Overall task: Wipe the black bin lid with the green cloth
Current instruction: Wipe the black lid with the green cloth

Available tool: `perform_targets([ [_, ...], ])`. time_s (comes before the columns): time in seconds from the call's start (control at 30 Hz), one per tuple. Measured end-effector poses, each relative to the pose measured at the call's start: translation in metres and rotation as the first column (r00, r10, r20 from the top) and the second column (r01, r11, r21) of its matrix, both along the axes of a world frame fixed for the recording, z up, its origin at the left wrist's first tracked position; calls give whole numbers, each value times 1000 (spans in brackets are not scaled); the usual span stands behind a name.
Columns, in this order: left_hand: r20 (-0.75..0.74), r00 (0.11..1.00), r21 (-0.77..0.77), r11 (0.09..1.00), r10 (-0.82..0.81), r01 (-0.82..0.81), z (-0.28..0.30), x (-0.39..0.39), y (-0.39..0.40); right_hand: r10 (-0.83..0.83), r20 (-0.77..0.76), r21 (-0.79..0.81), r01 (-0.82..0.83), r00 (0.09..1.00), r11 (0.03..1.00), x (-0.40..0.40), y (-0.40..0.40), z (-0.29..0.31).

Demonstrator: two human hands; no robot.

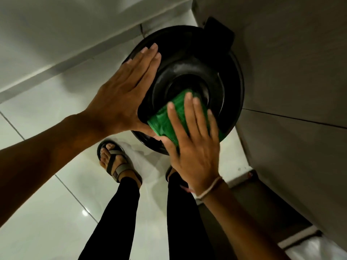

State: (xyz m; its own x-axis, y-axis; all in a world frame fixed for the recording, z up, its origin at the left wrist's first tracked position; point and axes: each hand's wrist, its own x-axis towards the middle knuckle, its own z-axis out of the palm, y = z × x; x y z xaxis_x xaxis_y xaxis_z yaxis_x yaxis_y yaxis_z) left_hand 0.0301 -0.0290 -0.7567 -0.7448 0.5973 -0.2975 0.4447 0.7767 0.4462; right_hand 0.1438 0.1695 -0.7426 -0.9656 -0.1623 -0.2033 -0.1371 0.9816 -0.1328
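Black bin lid [189, 72] stands on the tiled floor [47, 184], tucked in a corner with wall panels close behind and to its right. Right hand [195, 149] presses the green cloth [169, 119] flat-fingered on the lid's near edge; left hand [124, 91] lies open-palmed on its left rim.

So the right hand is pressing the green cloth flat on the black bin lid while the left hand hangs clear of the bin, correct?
Not quite. The left hand is not clear of the bin: the head view shows it laid flat against the black bin lid at its left edge. The rest holds: the right hand presses the green cloth flat on the lid.
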Motion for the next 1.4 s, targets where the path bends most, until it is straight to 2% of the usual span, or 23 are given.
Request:
perform_targets([
  [0.03,7,1000,-3,1000,-8,8,2,0,1,1,20,23,-2,1000,1000,8,18,3],
  [0.1,29,1000,-18,1000,-1,2,7,-1,2,-108,11,63,107,994,992,-11,42,3],
  [0.17,26,1000,-27,1000,-3,4,9,-1,4,-204,-47,60,206,978,977,-38,31,-3],
  [0.2,20,1000,-28,1000,-8,8,10,-1,5,-180,-63,50,184,982,982,-40,17,-4],
  [0.27,13,1000,-33,999,-24,24,10,-1,5,-25,-33,-4,25,999,1000,-20,1,-2],
  [0.33,23,998,-40,997,-59,60,11,-1,3,74,20,3,-74,997,997,-3,19,4],
  [0.4,37,997,-40,997,-67,68,9,-1,3,-18,20,-1,18,1000,1000,-25,46,5],
  [0.47,37,997,-32,997,-69,70,8,-1,4,-176,-18,-26,176,984,984,-75,55,-3],
  [0.5,32,997,-31,997,-64,65,7,-1,3,-200,-42,-46,198,979,979,-102,51,-8],
  [0.63,34,998,-32,998,-52,53,7,-1,5,-45,-47,-60,42,998,997,-174,41,-16],
  [0.7,51,998,-30,999,-34,36,8,0,6,-44,-68,-80,38,997,996,-178,42,-18],
  [0.8,60,998,-12,1000,-14,15,10,1,7,-257,-129,-94,246,958,965,-153,38,-21],
  [0.9,64,998,-19,1000,-23,25,8,0,6,-540,-170,-96,531,825,842,-107,9,-13],
  [1.0,82,997,-32,999,18,-15,8,3,6,-661,-33,-130,652,750,747,-63,-54,4],
  [1.07,106,992,9,998,68,-70,11,3,9,-642,138,-215,656,754,724,-44,-92,21],
  [1.13,198,978,9,998,61,-64,24,-2,11,-593,275,-333,653,757,680,-38,-97,39],
  [1.2,302,952,-76,997,45,-23,36,-4,6,-569,234,-434,609,788,664,-41,-67,51],
  [1.23,316,944,-114,991,100,-66,43,1,3,-567,158,-460,569,808,682,-44,-44,52],
  [1.27,294,929,-118,973,225,-198,51,13,2,-557,83,-469,526,826,710,-50,-19,51],
  [1.33,168,818,24,827,550,-561,71,49,11,-495,17,-444,450,869,774,-67,26,39],
  [1.37,94,760,110,752,643,-649,79,65,25,-434,24,-424,402,901,812,-78,40,27],
  [1.4,34,758,163,745,651,-647,82,76,45,-355,39,-400,340,934,851,-87,51,16],
])
